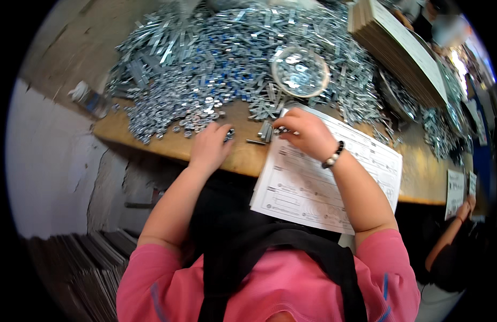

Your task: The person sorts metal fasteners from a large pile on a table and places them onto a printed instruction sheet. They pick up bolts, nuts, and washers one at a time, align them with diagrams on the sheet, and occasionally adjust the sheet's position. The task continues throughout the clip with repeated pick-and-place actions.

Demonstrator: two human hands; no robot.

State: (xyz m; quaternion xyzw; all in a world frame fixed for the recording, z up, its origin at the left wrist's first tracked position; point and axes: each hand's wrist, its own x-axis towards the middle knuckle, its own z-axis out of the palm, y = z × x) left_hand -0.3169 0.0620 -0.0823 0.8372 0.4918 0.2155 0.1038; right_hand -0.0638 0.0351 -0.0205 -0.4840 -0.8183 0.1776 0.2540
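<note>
Left hand (208, 144): at the near edge of the worktop (243, 158), fingers curled, closed on a few silvery pieces (229, 135), partly hidden, kind too small to tell

Right hand (311, 133): thumb and fingers nearly together in a pinch on small metal parts (280, 130), partly covered; bead bracelet (334, 154) at the wrist; held over the sheets

Short bars (265, 130): several, loose, between the hands, just beside the right fingertips; one lies apart, nearer

Sheets (307, 182): printed, white, beneath the right hand, overhanging the near edge

Nuts (168, 110): massed beyond and left of the left hand

Heap (205, 48): silvery metal pieces, some blue, across the far side

Tub (299, 95): round, pale-rimmed, metal pieces inside, set in the heap

Bottle (90, 100): clear, far left

Stack (390, 51): brown-edged boards, far right

Another person's hand (470, 203): right, holding a card
</note>
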